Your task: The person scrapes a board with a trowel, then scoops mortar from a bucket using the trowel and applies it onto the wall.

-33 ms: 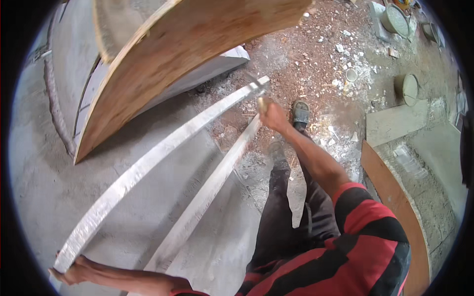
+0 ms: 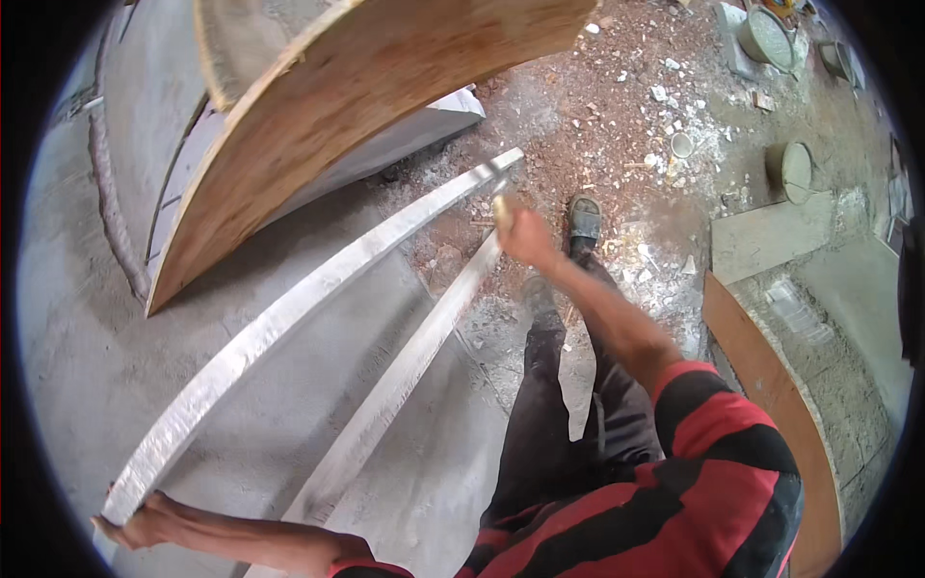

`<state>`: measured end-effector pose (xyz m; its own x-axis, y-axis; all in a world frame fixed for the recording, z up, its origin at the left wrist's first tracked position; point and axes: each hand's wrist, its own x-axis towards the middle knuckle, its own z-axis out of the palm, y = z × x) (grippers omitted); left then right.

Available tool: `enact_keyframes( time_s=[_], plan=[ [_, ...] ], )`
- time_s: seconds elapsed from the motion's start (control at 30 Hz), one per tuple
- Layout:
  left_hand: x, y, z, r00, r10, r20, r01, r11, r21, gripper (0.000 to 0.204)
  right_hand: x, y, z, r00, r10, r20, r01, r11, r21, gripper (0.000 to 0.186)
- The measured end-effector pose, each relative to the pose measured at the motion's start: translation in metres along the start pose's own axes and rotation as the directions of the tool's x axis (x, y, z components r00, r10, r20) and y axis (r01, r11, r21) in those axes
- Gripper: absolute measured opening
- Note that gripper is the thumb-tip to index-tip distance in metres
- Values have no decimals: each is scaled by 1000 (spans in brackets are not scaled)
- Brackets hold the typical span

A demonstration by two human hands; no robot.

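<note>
A long white strip [image 2: 308, 299] slants from lower left to upper middle, its near end in the grip of my left hand [image 2: 140, 525]. My right hand [image 2: 525, 236] is closed on the pale handle [image 2: 502, 209] of a tool whose blurred grey end [image 2: 491, 169] is at the strip's far end; whether it touches cannot be told. A second long pale board [image 2: 400, 380] runs below the strip, passing beside my right hand. My trousers and sandalled foot [image 2: 585, 220] are under my right arm.
A large curved plywood panel [image 2: 366, 67] stands at the upper left beside grey slabs [image 2: 145, 144]. Rubble [image 2: 655, 116] covers the ground ahead. Buckets [image 2: 766, 39], another bucket [image 2: 790, 173], a flat board [image 2: 771, 236] and a curved brown board [image 2: 761, 366] are at the right.
My right hand and its tool have shifted slightly left, with some motion blur. My left hand still grips the strip.
</note>
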<state>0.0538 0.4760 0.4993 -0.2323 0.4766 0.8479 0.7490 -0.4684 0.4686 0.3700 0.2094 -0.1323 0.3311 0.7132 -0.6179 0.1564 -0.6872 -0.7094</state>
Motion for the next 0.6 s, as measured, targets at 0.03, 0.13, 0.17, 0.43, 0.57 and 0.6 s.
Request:
enact_keyframes(
  time_s=[0.03, 0.13, 0.17, 0.43, 0.57, 0.6],
  plan=[
    [-27, 17, 20, 1000, -8, -11, 8, 1000, 30, 46, -29, -18, 5, 993, -96, -62, 97, 995, 9, 48],
    [-1, -16, 5, 993, 103, 63, -111, 983, 148, 47, -84, -55, 16, 885, -343, -315, 353, 935, -26, 47],
    [-25, -1, 19, 996, 54, 75, -62, 993, 99, 47, -83, -42, 21, 937, -253, -241, 258, 966, -11, 46],
    [-54, 54, 52, 930, -281, -237, 254, 957, -140, 75, -87, -29, -17, 988, 95, -120, -112, 983, -143, 40],
    [-38, 30, 46, 946, -248, -208, 192, 947, -257, 79, -104, -14, -58, 947, -220, 233, 313, 793, -522, 44],
    [-35, 24, 44, 942, -246, -229, 183, 947, -265, 76, -106, -17, -64, 947, -208, 243, 308, 797, -519, 44]
  ],
)
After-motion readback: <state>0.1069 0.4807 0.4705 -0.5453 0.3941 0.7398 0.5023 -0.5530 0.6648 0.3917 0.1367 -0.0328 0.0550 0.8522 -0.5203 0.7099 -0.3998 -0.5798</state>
